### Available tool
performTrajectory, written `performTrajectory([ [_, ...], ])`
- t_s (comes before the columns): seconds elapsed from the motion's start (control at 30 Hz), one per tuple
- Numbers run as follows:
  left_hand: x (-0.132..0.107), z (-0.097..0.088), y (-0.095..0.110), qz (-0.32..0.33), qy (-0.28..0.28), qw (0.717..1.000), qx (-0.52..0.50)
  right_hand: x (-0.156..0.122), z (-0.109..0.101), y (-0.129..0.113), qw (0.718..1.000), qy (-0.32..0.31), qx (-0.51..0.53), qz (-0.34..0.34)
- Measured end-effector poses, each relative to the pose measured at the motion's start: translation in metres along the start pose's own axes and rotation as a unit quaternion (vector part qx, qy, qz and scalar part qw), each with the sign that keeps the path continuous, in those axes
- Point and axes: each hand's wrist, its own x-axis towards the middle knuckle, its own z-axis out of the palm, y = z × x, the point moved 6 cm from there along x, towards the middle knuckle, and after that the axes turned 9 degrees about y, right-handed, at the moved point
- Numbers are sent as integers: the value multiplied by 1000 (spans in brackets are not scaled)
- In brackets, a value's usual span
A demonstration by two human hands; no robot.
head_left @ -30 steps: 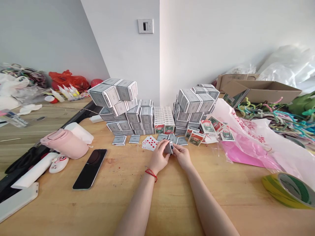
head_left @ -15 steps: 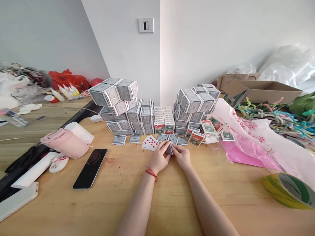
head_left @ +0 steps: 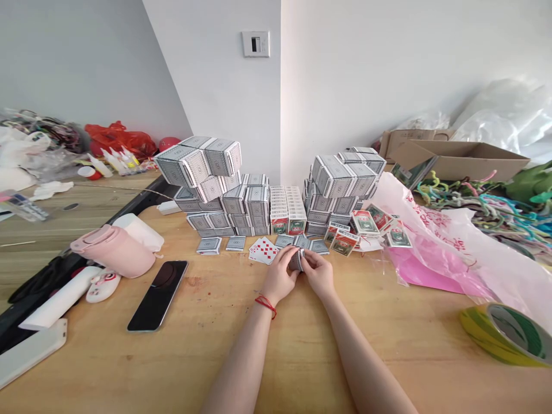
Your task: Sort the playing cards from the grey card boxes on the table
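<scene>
your left hand (head_left: 280,275) and right hand (head_left: 318,275) come together over the middle of the pale wooden counter (head_left: 302,356), just in front of the card stacks. the grip of each is closed on the same small grey-and-white patterned playing-card piece (head_left: 295,262): the left fingers hold its left side, the right thumb and fingers pinch its right edge. you cannot tell whether the piece touches the counter. a thin red string bracelet (head_left: 265,305) circles your left wrist.

just left of your left hand lie white face-up playing cards with red diamonds (head_left: 262,251), and further left, two low grey-patterned card bundles (head_left: 209,246). more flat grey-patterned cards (head_left: 319,247) lie right behind your fingers. beyond them stand a tall left stack of grey-patterned card blocks (head_left: 198,164) and a similar right stack (head_left: 340,178), with upright columns of red, green and white card boxes (head_left: 287,210) between. loose red-and-green card packs (head_left: 344,242) lean before the right stack. a black glossy phone (head_left: 157,296) lies flat well to your left.
</scene>
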Motion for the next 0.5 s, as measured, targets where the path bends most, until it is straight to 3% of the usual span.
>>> performTrajectory([
  [0.5,-1,2,-5,-6,-5,1000,19,-1,3,0,999,-46,12,7],
])
